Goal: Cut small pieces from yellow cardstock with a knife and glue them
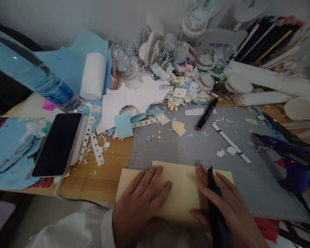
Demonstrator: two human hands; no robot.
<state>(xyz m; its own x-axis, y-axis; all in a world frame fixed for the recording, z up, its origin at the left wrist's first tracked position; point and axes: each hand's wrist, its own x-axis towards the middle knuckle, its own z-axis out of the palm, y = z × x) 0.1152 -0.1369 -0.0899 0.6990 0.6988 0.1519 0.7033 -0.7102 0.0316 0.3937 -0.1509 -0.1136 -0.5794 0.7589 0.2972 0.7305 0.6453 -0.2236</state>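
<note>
A sheet of yellow paper [182,193], seemingly folded, lies at the front edge of the grey cutting mat [165,148]. My left hand [144,196] rests flat on its left part, fingers stretched out. Over the right part is my right hand [222,199], with a long black tool [215,199] held between its thumb and fingers; its exact kind is unclear. The right fingertips touch the paper and are slightly blurred. Above the hands lie small paper scraps, including a yellow one [179,127].
A blue glue gun [294,168] with a red light lies at right. A black marker [207,114] and a white pen [231,143] are on the mat. At left are a phone [58,144] and a tilted water bottle [51,82]. Cut paper figures [182,91] pile at the back.
</note>
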